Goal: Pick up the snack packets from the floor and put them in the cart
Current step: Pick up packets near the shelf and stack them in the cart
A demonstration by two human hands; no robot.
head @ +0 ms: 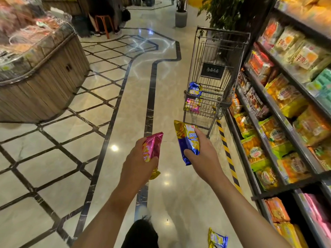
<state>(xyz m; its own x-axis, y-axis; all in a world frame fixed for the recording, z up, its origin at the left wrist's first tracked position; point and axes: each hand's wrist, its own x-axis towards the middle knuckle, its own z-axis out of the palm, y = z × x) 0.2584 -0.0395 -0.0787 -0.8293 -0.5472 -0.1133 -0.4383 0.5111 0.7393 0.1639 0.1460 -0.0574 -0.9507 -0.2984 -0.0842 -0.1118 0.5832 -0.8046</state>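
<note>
Left hand [141,160]: a pink packet [153,146] is gripped, short of the cart [213,83].
Right hand [202,151]: a blue packet [188,140] is gripped, nearer the cart.
Cart: two packets [193,97] are held inside.
Floor [71,158]: one packet [217,239] is left, well behind the cart.

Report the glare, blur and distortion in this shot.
Head view: ceiling lights glare off the glossy floor; the display bin at left and the shelves at right are smeared by blur; wide-angle bending curves the edges; the hands' pink packet and blue-gold packet stay fairly sharp.
</note>
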